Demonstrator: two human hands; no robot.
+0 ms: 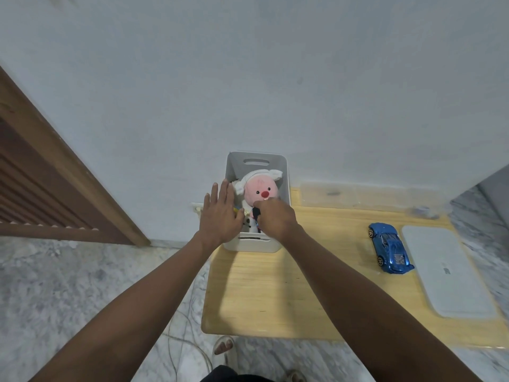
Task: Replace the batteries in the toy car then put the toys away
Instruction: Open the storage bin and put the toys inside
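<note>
A white bin (275, 245) stands at the far left corner of the wooden table (261, 293). Inside it lies a pink plush toy (260, 190) with a red nose and white cap, on top of other toys. My left hand (221, 213) lies flat with straight fingers on the bin's left rim. Over the bin, my right hand (276, 219) has its fingers curled down around a dark toy (256, 213) just below the plush. A shiny blue toy car (389, 248) sits on the table to the right, apart from both hands.
A flat white lid (446, 274) lies right of the car. A clear plastic tray (358, 195) rests against the wall at the back. A wooden door (41, 175) stands left. Cables (187, 334) trail on the marble floor near my sandalled foot (224, 347).
</note>
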